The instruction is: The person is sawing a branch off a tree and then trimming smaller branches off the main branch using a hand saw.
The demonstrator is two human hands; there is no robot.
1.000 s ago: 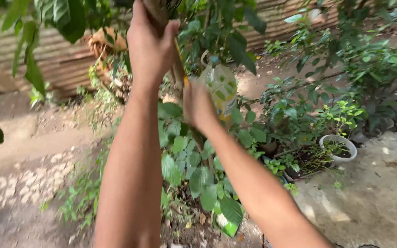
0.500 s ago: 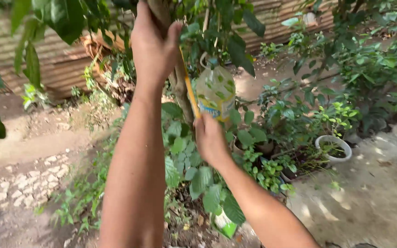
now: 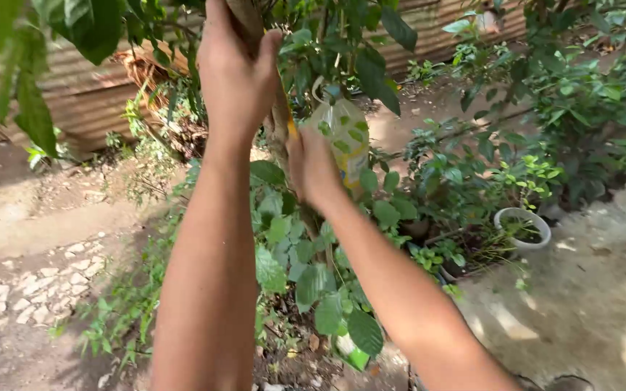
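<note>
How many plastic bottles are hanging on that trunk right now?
1: a clear plastic bottle against the trunk, beside the right hand. Leaves may hide others.

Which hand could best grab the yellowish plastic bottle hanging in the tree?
Probably the right hand: it already rests against the yellowish plastic bottle hanging by the brown tree trunk. The left hand is higher up, wrapped around that trunk.

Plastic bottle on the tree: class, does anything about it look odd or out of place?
Yes. A clear plastic bottle hangs against the tree trunk among leaves, an odd spot for one. The right hand touches it; the left hand grips the trunk above.
</note>
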